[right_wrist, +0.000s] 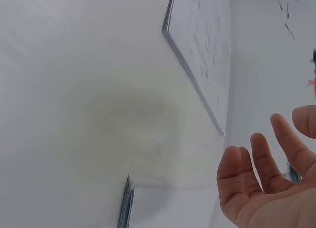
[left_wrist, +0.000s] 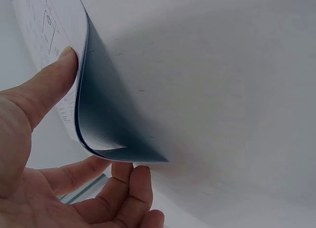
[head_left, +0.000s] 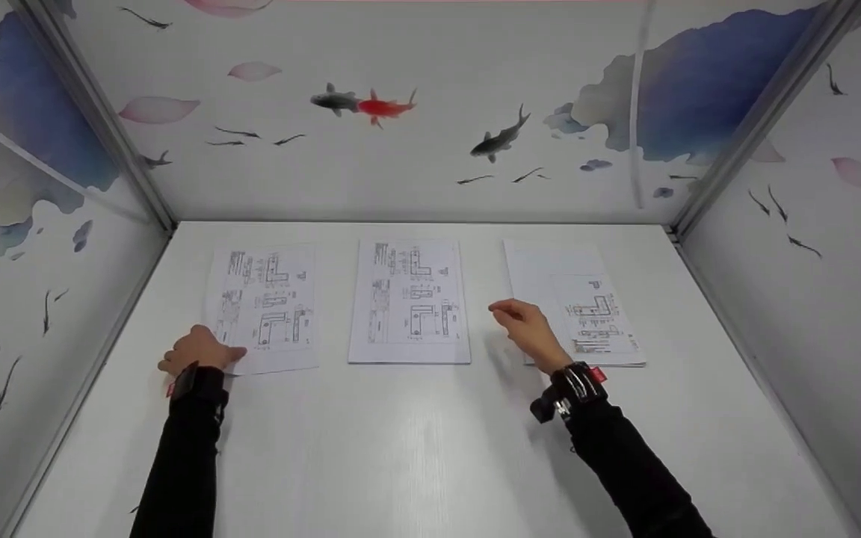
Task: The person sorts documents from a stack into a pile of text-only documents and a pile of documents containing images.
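My left hand (head_left: 199, 350) grips the near left corner of the left-hand printed drawing sheets (head_left: 273, 306). In the left wrist view the thumb of this hand (left_wrist: 19, 139) lies on the printed face, the fingers are at the side edge, and the paper (left_wrist: 44, 25) bows up off the table between them. My right hand (head_left: 529, 332) hovers with loosely bent fingers between the middle stack of drawings (head_left: 409, 302) and the right stack of paper (head_left: 535, 269). Nothing is held by the right hand (right_wrist: 276, 183) in its wrist view.
The white table (head_left: 400, 441) is enclosed by a back wall (head_left: 430, 179) and side walls painted with fish and petals. On the right stack a smaller printed drawing (head_left: 596, 317) covers part of a blank sheet.
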### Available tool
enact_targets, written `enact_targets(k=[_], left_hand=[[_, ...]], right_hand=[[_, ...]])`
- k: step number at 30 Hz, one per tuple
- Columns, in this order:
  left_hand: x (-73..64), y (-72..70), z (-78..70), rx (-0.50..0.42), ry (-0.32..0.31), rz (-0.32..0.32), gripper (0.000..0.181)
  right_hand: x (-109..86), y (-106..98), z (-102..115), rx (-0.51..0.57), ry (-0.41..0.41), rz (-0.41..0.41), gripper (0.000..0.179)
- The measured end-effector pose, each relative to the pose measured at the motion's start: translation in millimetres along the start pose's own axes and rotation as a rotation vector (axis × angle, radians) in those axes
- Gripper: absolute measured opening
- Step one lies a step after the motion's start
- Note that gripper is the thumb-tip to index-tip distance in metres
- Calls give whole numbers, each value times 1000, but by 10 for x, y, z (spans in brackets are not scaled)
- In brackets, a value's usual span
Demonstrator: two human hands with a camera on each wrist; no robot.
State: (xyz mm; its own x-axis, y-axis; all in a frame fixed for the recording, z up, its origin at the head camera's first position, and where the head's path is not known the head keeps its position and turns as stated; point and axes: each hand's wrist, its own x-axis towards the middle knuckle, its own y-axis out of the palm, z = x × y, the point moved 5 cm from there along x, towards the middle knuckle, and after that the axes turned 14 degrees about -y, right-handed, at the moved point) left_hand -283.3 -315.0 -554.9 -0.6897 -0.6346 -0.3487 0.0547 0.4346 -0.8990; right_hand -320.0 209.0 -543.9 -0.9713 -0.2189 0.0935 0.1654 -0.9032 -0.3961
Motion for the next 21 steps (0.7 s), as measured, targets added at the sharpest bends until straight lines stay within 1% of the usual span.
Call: enact_targets(k=[2, 4, 8, 12, 15, 18, 21], left_hand=[[16, 9, -8, -24, 22, 8, 49], [23, 23, -2, -59, 30, 25, 46], [51, 78, 16, -126, 64, 49, 45], [59, 116, 10, -164, 107, 18, 47], [30, 105, 6, -189, 135, 4, 46], [16, 97, 25, -256, 150, 36, 41], [15, 87, 70, -359, 145, 106, 40]], right_hand=[[-4, 77, 36, 8, -8, 15, 35], [-3, 147, 63, 22, -12, 30, 35], [-3, 256, 111, 24, -5, 60, 33], [-4, 342, 148, 23, -5, 95, 31], [3, 417, 171, 38, 2, 121, 31], [9, 498, 196, 47, 12, 144, 29], [27, 586, 218, 50, 14, 164, 28]])
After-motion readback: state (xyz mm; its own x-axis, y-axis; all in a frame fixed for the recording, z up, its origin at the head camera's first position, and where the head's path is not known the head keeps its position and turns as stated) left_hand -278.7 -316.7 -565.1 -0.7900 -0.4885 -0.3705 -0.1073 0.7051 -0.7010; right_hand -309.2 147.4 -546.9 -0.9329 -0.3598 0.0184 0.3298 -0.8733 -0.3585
